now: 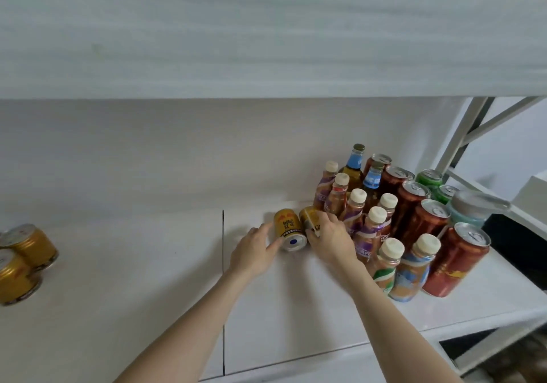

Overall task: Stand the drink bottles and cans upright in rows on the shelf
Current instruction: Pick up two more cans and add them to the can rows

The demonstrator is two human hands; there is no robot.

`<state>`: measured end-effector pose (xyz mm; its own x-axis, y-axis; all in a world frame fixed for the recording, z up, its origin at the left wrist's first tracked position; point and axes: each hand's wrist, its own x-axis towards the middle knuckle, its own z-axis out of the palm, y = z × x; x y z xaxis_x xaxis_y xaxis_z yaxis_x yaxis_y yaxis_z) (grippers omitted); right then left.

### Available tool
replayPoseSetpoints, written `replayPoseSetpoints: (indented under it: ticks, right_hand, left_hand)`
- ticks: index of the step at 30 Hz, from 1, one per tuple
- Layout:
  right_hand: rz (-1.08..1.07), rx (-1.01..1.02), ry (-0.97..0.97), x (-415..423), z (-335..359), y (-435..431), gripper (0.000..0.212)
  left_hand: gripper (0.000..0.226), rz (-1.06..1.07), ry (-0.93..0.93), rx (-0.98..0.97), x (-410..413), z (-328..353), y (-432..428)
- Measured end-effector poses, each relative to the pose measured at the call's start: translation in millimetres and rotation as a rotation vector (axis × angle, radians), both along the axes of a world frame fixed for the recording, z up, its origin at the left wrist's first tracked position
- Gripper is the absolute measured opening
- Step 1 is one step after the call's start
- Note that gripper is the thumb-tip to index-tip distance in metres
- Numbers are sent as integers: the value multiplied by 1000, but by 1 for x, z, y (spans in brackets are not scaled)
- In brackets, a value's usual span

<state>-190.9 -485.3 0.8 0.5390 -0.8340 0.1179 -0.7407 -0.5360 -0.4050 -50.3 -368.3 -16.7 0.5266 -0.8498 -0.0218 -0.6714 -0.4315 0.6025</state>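
A: Cans first, left to right. We count two gold cans (25, 260) at the far left edge of the white shelf (118, 294), the lower one cut off by the frame. Both look tipped; we cannot tell whether they stand.

B: Mid-shelf we log two more. Gold can (290, 230) lies on its side, silver base with a blue dot facing us, red and dark print on the wall. Second gold can (309, 220) is just beside it on the right, mostly hidden.

A: Grip state? Left hand (256, 252) has its fingers spread against the left side of the lying can, touching but not wrapped around it. Right hand (328, 234) is laid over the second can, fingers curled on it; we read that as grasping.

B: Right cluster, all upright. Cream-capped bottles (376, 226): we count eight, purple, brown and blue-green labels. Glass bottles with blue neck labels (355, 160): two, at the back.

A: Tall red-brown cans (455, 261): five visible, the rearmost half hidden. Green cans (429, 179): two, only their tops showing.

B: Far right, a pale blue container with a grey lid (470, 205) sits behind the frame bar; we cannot make out what it is. Upper shelf board (266, 33) fills the top of view.
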Motion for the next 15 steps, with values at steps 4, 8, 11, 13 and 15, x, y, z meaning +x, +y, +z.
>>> replayPoseSetpoints:
  ticks: [4, 8, 11, 13, 15]
  right_hand:
    - [-44, 79, 26, 20, -9, -30, 45]
    - [-71, 104, 76, 34, -20, -42, 43]
    - [-109, 135, 60, 38, -23, -47, 45]
    - [-137, 173, 33, 39, -22, -48, 48]
    - [-160, 213, 2, 39, -23, -47, 49]
  left_hand:
    - [66, 125, 360, -23, 6, -1, -44]
    - [68, 211, 597, -47, 11, -13, -68]
    - [66, 254, 757, -135, 12, -15, -75]
    - [77, 280, 855, -140, 13, -13, -75]
    - [89, 302, 929, -144, 16, -13, -72]
